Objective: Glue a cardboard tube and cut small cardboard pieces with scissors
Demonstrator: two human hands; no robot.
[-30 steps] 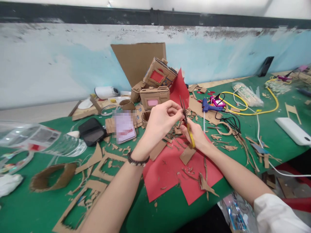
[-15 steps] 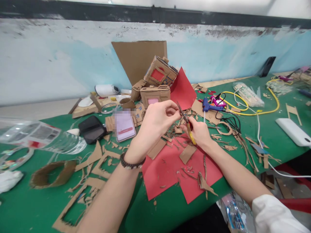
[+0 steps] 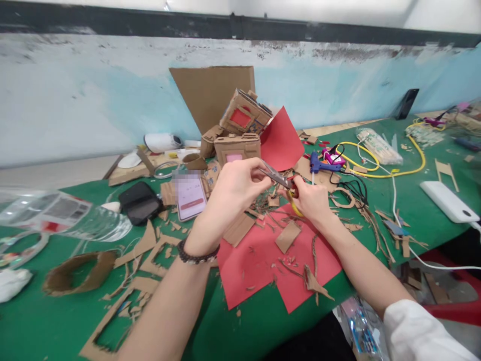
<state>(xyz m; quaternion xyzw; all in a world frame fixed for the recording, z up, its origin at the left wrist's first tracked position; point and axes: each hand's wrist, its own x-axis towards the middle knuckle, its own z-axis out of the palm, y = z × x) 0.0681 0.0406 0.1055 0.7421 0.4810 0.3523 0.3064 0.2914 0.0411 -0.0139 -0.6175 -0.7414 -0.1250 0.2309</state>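
Note:
My right hand [image 3: 310, 199] is closed round the yellow and red handles of a pair of scissors [image 3: 278, 177]. The blades point left and reach my left hand [image 3: 240, 184]. That hand is pinched at the fingertips beside the blades; whatever lies between its fingers is too small or hidden to make out. Below both hands lies red paper [image 3: 259, 265], strewn with cardboard scraps and a rectangular cardboard piece [image 3: 288, 236]. Behind my left hand stand a small cardboard camera-shaped model [image 3: 238, 146] and a second cardboard model [image 3: 244, 113] tilted on top.
A blue glue gun [image 3: 323, 164] rests right of my hands, near a yellow cable [image 3: 413, 170]. At left are a phone [image 3: 191, 195], a black case [image 3: 140, 202], a lying plastic bottle [image 3: 67, 215] and a cardboard ring [image 3: 78, 273]. A white power bank [image 3: 447, 201] lies far right.
The scissors have swung from pointing steeply up to lying flatter, with the blades toward my left fingers. My left hand has shifted slightly left and down. The view has moved a little.

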